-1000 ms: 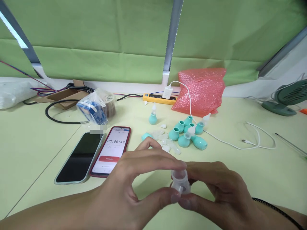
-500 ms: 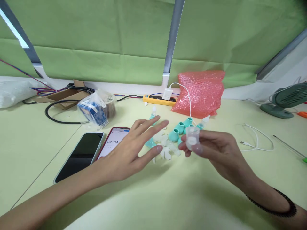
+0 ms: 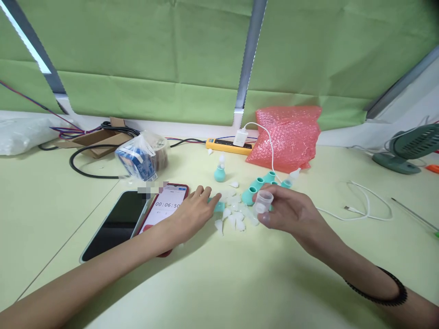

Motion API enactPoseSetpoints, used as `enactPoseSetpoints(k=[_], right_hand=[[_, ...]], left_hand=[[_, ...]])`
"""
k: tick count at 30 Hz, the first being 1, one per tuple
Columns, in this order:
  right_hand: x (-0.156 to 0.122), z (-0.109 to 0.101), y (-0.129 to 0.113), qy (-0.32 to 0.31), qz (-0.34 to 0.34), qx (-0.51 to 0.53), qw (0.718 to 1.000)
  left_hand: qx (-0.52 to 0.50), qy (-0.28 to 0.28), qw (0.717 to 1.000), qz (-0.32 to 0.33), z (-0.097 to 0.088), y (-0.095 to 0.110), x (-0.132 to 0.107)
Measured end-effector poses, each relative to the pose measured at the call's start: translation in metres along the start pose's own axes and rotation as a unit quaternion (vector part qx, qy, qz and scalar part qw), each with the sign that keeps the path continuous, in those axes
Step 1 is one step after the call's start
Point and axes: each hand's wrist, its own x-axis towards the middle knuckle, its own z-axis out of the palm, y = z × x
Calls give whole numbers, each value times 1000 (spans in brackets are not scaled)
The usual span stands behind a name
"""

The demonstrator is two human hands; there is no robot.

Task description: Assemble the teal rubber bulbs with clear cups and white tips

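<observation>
On my feed the right hand (image 3: 290, 214) is pinched shut on a small clear cup (image 3: 263, 201), thumb below and fingers behind, with the open mouth tipped up toward the camera. The cup is held just above the table (image 3: 240, 283), over the near edge of the teal parts. A black coiled band (image 3: 380, 289) circles that wrist.

The left hand (image 3: 192, 214) lies low, its fingertips (image 3: 207, 194) touching a teal bulb (image 3: 218, 206) that lies on its side. I cannot tell whether the hand has closed on it, since the thumb is hidden.

Between the two hands, a scatter of small clear tips (image 3: 233, 215) lies on the table. Just behind it is a cluster of teal bulbs (image 3: 258, 185), and one capped bulb (image 3: 220, 172) stands upright apart from them.

Under the left wrist lies a red phone (image 3: 168, 204) showing a timer, with a dark phone (image 3: 116, 225) beside it. Farther back are a pink bubble bag (image 3: 288, 137) and a yellow power strip (image 3: 226, 146). A white cable (image 3: 363, 208) lies off to the right.
</observation>
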Motion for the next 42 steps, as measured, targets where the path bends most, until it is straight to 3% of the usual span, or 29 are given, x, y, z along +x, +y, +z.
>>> enactPoseSetpoints(k=[4, 6, 8, 11, 14, 21, 25, 30, 37, 42], right_hand=[[-6, -2, -3, -17, -16, 9, 1000], [-15, -2, -9, 1, -56, -25, 998], [-26, -1, -15, 16, -99, -91, 991], [-40, 3, -20, 0, -166, -196, 966], [-47, 6, -20, 3, -243, -273, 931], [-40, 8, -33, 6, -364, -481, 798], [-35, 3, -29, -34, -385, -524, 759], [-28, 2, -21, -82, -414, -484, 766], [-24, 0, -9, -59, -412, -505, 757], [-23, 2, 1, -35, -377, -461, 802]], left_hand=[[-30, 49, 998, -33, -23, 7, 2], [-155, 166, 973, -35, -43, 13, -3], [-271, 224, 936, -13, -62, 21, -12], [-386, 204, 900, 7, -77, 34, -28], [-438, 204, 875, 16, -79, 41, -37], [-442, 127, 887, 29, -85, 39, -28], [-451, 107, 886, 31, -81, 37, -24], [-438, 89, 894, 32, -78, 35, -21], [-394, 124, 910, 49, -79, 35, -21], [-350, 117, 928, 50, -78, 33, -23]])
